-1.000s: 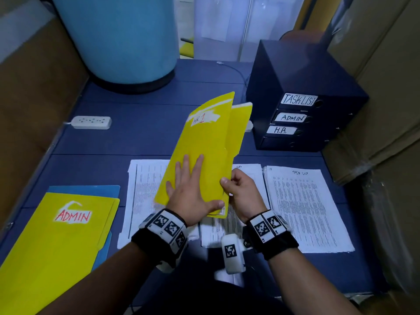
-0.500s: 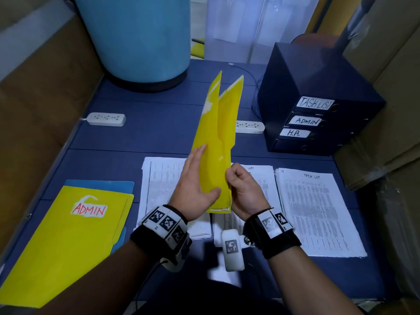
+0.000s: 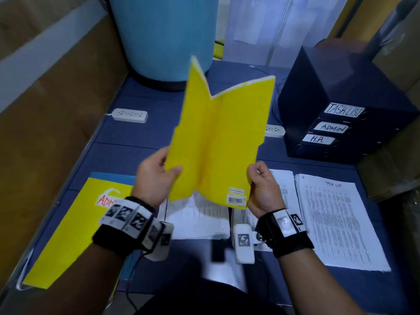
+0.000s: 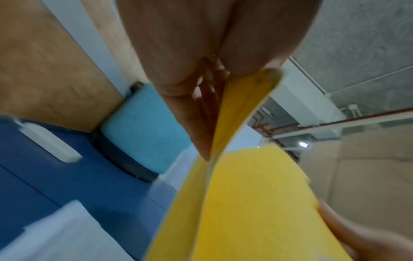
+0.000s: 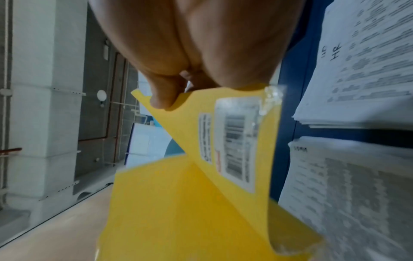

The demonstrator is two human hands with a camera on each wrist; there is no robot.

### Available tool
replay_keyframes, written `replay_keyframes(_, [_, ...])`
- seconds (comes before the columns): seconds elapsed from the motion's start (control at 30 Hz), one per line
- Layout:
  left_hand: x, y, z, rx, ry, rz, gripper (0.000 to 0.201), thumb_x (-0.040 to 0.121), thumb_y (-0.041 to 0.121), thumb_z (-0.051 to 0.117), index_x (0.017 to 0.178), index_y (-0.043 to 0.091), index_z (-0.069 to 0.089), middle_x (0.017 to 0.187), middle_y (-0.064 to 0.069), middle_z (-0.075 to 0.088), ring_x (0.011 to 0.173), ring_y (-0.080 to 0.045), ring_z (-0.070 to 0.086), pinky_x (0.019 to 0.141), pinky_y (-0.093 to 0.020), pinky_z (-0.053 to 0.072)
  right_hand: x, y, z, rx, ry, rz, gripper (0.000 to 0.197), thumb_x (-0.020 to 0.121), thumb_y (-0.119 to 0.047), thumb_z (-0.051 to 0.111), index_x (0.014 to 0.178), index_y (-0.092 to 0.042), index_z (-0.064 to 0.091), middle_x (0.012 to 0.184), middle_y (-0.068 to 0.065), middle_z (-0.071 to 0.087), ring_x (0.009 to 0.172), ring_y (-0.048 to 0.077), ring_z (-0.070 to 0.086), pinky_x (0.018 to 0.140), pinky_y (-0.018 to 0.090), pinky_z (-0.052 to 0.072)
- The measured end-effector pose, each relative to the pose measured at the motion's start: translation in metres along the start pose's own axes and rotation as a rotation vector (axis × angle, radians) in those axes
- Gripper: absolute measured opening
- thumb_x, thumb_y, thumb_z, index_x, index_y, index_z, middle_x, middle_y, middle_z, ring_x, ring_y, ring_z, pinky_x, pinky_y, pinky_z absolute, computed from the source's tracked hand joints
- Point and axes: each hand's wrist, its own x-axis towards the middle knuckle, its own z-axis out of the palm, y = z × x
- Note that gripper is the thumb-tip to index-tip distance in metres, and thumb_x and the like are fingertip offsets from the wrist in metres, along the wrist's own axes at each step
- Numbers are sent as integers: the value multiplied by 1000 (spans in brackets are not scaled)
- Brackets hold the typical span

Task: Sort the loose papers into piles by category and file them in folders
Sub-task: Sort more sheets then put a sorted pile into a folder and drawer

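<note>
A yellow folder [image 3: 218, 142] is held open like a book above the desk, its inside facing me and a barcode sticker at its lower right corner. My left hand [image 3: 156, 178] grips its left flap [image 4: 234, 109], thumb on the inside. My right hand [image 3: 261, 185] pinches the right flap [image 5: 223, 123] near the barcode. Three piles of printed papers lie on the blue desk below: one mostly hidden under the folder [image 3: 200, 214], a middle one [image 3: 284, 189], and a "TASK LIST" pile [image 3: 336, 221] at the right. A second yellow folder marked "ADMIN" [image 3: 75, 228] lies at the left on a blue folder.
A dark drawer cabinet [image 3: 341, 103] labelled TASKLIST, ADMIN and H.R. stands at the back right. A large blue barrel [image 3: 163, 35] stands at the back. Two white power strips [image 3: 130, 115] [image 3: 273, 130] lie on the desk. Cardboard walls close in both sides.
The folder, nearly closed and edge-on before, has been spread wide open and raised. My left hand moved from flat against the cover to gripping the left flap; my right moved out to the right flap.
</note>
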Motion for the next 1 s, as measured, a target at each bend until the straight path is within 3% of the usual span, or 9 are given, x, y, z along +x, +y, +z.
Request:
replay_keyframes(0.07, [4,-8,-34,101,110,-35,33,84,0,65,107,23,62,89,18,65,78,1,63,75,-24,51,1,-1,-9,26,126,-16,25,93,-13,56,72,-14,43,66,3,56,61,19,58,60,33,53])
replay_keyframes(0.13, [6,-22,-66,252,204,-99,25,84,5,68,106,18,64,82,11,64,72,-3,58,73,-26,43,0,3,-19,-38,250,-3,28,100,-5,45,74,-14,39,55,-3,53,51,15,55,53,27,49])
replay_keyframes(0.27, [4,-57,-106,440,338,-221,21,86,10,68,106,6,64,92,-13,67,77,-23,57,71,-32,40,-4,20,-34,-498,423,55,21,101,-13,49,80,-13,46,45,-4,32,36,13,30,40,19,22])
replay_keyframes(0.37, [-1,-78,-115,514,400,-307,24,88,10,66,110,3,62,98,-19,65,86,-31,57,73,-37,41,0,40,-41,-590,452,134,18,100,-16,51,82,-18,50,50,0,29,31,11,26,38,18,22])
replay_keyframes(0.57, [-5,-128,-132,644,365,-544,46,86,16,68,131,14,54,123,-18,61,112,-40,55,88,-48,47,-1,69,-45,-806,474,297,18,96,-15,53,80,-19,56,66,7,49,58,21,47,57,26,36])
replay_keyframes(0.73, [-5,-143,-120,804,193,-642,60,89,21,63,143,22,39,139,-17,46,120,-43,46,92,-59,43,-9,75,-48,-995,413,380,10,95,-10,53,88,-12,60,83,6,63,58,16,53,48,24,41])
replay_keyframes(0.8, [0,-138,-100,820,181,-607,57,89,21,62,142,24,41,145,-15,39,127,-42,39,97,-62,37,-11,68,-58,-1005,430,359,8,93,-12,57,87,-13,63,88,7,69,66,22,64,61,35,57])
replay_keyframes(0.87, [5,-130,-72,750,150,-499,53,89,18,62,139,22,46,145,-13,39,128,-39,39,99,-59,38,-13,53,-72,-1021,445,347,10,93,-15,59,84,-17,62,89,6,71,67,25,69,69,43,60])
replay_keyframes(1.0, [12,-111,0,625,-42,-247,45,89,13,62,133,16,52,141,-12,44,128,-33,42,104,-47,39,-20,18,-108,-1129,530,325,9,93,-19,58,89,-14,64,99,8,71,77,24,65,63,31,49])
